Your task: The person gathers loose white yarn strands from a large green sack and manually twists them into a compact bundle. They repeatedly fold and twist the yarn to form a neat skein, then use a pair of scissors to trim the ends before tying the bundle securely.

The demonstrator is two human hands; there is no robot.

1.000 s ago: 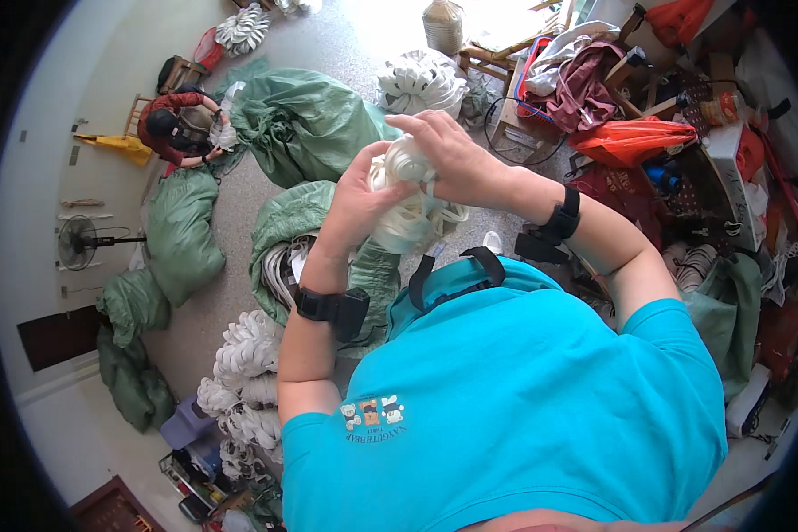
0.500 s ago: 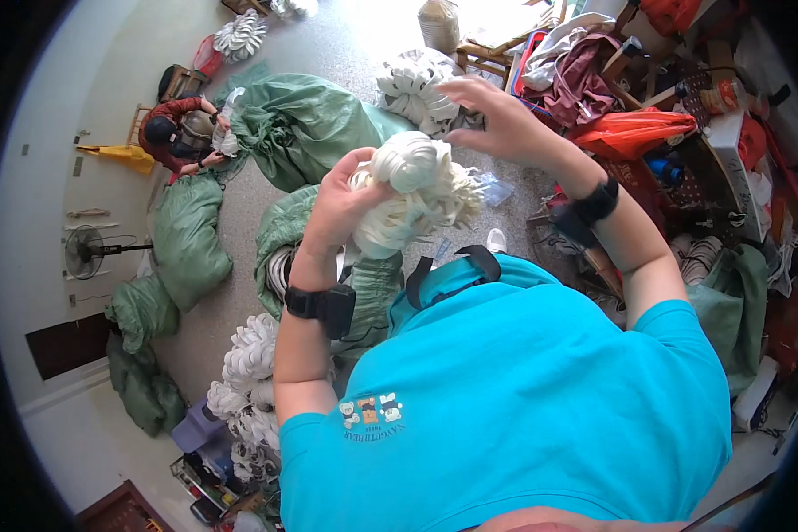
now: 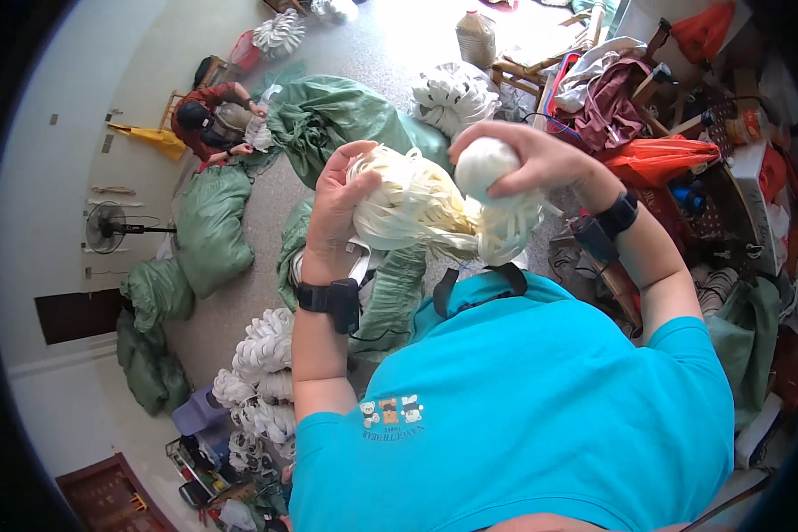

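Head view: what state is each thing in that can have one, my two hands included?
Left hand: fingers closed on the pale strip bundle's left part.
Right hand: fingers curled round its rounded white end.
Pale strip bundle: held up between both hands, loops bunched.
Large green sack: bulging, lying on the floor.
Jug: upright.
Fan: cannot tell whether it runs.
Orange-red bag: crumpled, lying on the pile.

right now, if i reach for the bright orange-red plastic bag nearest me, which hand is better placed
Probably the right hand: it is nearer the plastic bag, on the same side. It holds a rounded white bundle, though; the left hand holds a cream bundle of looped strips.
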